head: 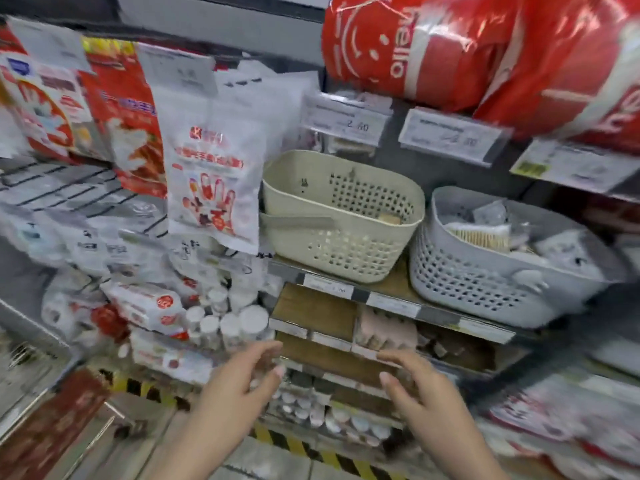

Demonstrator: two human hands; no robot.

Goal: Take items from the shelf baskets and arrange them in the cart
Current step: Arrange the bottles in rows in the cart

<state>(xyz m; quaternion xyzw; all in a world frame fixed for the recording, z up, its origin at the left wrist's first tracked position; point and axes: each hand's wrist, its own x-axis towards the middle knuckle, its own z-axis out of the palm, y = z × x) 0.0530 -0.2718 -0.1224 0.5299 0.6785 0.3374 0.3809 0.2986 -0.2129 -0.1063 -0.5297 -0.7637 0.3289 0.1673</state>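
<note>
Beige perforated basket (341, 216), nearly empty.

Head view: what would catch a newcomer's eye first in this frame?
Probably the big red bags piled on the top shelf at upper right. Below them two perforated baskets sit side by side on a shelf: a beige basket, nearly empty, and a grey basket to its right, full of small packets. At the bottom, the left hand and right hand reach forward, both open and holding nothing.
</note>
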